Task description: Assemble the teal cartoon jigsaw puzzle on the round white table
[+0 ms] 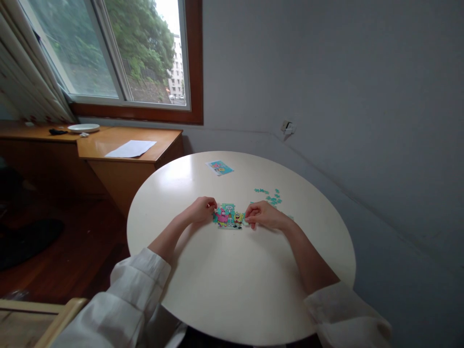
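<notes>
A small, partly built cartoon jigsaw puzzle (229,216) lies near the middle of the round white table (203,285). My left hand (201,210) rests against the puzzle's left edge with fingers curled, pinching at it. At the puzzle's right edge sits my right hand (263,215), fingers curled and pressed on the edge. Several loose teal puzzle pieces (271,196) are scattered just beyond my right hand. A small picture card (219,167) lies at the table's far side.
A wooden desk (119,159) stands at the left under the window, with a sheet of paper (131,148) and a white plate (83,128) on it. Grey walls close in behind and to the right. A wooden chair edge (54,321) shows at bottom left.
</notes>
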`<state>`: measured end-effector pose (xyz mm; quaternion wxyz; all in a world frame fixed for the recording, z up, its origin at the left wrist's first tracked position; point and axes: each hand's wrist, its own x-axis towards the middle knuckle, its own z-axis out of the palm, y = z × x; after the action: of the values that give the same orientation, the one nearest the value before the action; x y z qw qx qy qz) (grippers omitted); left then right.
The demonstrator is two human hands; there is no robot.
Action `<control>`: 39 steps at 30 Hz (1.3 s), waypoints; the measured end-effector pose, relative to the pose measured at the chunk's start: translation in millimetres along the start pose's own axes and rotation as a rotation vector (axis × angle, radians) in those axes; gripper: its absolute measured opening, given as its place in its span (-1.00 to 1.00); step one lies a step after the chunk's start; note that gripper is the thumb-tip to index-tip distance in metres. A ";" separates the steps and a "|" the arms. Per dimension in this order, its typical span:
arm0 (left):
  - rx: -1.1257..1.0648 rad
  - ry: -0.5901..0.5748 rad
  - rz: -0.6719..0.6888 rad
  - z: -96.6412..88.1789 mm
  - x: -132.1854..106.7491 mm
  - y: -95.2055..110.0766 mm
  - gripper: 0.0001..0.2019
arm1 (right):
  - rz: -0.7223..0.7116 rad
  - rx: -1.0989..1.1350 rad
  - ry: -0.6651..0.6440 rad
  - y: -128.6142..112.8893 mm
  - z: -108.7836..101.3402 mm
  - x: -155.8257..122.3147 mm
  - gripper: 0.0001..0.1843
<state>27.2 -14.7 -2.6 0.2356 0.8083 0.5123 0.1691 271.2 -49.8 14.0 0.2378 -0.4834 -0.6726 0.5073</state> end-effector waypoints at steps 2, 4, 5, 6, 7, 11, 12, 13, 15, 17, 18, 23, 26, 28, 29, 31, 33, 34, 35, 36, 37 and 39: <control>0.005 0.000 0.001 0.4 0.4 -0.6 -0.71 | 0.006 -0.020 -0.022 -0.3 1.0 0.5 -0.84; 0.010 -0.002 0.002 0.9 0.8 -1.0 -0.71 | 0.012 -0.033 -0.032 -0.5 2.0 1.1 -0.83; 0.011 -0.002 0.003 1.1 1.0 -1.1 -0.71 | 0.015 -0.036 -0.033 -0.3 2.6 1.4 -0.83; 0.012 -0.003 0.004 1.3 1.1 -1.2 -0.71 | 0.016 -0.037 -0.034 0.0 3.1 1.8 -0.84; 0.014 -0.003 0.005 1.3 1.1 -1.1 -0.71 | 0.016 -0.039 -0.037 0.6 3.6 2.2 -0.84; 0.020 0.000 0.005 0.8 0.4 0.0 -0.72 | 0.013 -0.051 -0.052 4.6 4.8 3.7 -0.87; 0.021 0.000 0.003 0.6 0.2 0.3 -0.72 | 0.011 -0.053 -0.055 5.6 4.9 4.0 -0.87; 0.022 0.000 0.002 0.4 -0.1 0.6 -0.72 | 0.009 -0.052 -0.056 6.5 4.9 4.2 -0.87; 0.023 -0.001 0.000 0.1 -0.5 1.0 -0.72 | 0.006 -0.053 -0.055 7.8 4.7 4.5 -0.87; 0.023 -0.004 0.000 0.0 -0.8 1.1 -0.72 | 0.006 -0.056 -0.055 8.1 4.6 4.6 -0.87; 0.022 -0.005 0.001 -0.1 -0.9 1.2 -0.71 | 0.007 -0.058 -0.055 8.0 4.5 4.5 -0.87; 0.026 -0.003 0.004 -1.0 -1.5 1.8 -0.72 | 0.013 -0.076 -0.062 6.4 5.0 4.0 -0.88; 0.028 -0.002 -0.001 -1.8 -1.9 3.0 -0.72 | 0.017 -0.085 -0.065 6.3 5.5 4.2 -0.89; 0.029 -0.003 -0.003 -2.3 -2.1 3.8 -0.72 | 0.023 -0.089 -0.066 6.4 5.8 4.5 -0.90; 0.030 -0.005 -0.003 -2.4 -2.2 4.1 -0.72 | 0.028 -0.092 -0.065 6.5 5.9 4.6 -0.91; 0.033 -0.006 -0.004 -2.5 -2.1 4.4 -0.71 | 0.037 -0.096 -0.063 6.8 6.0 5.1 -0.92; 0.037 -0.004 -0.005 -2.2 -1.8 4.3 -0.71 | 0.043 -0.097 -0.058 7.5 6.3 5.7 -0.92; 0.039 -0.003 -0.005 -2.0 -1.6 4.2 -0.71 | 0.045 -0.095 -0.054 7.9 6.5 6.0 -0.92; 0.041 -0.003 -0.005 -1.8 -1.5 4.0 -0.71 | 0.049 -0.090 -0.048 8.5 6.7 6.4 -0.92; 0.042 -0.003 -0.004 -1.6 -1.3 3.7 -0.71 | 0.053 -0.085 -0.042 9.1 6.9 6.7 -0.92; 0.042 -0.003 -0.003 -1.4 -1.1 3.4 -0.71 | 0.059 -0.081 -0.039 9.7 7.0 7.1 -0.92; 0.042 -0.004 -0.001 -0.9 -0.8 2.6 -0.71 | 0.067 -0.076 -0.035 10.5 7.3 7.7 -0.92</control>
<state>28.3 -16.1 -0.4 0.2196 0.8131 0.5159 0.1565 266.4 -46.0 0.5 0.1902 -0.5054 -0.6790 0.4973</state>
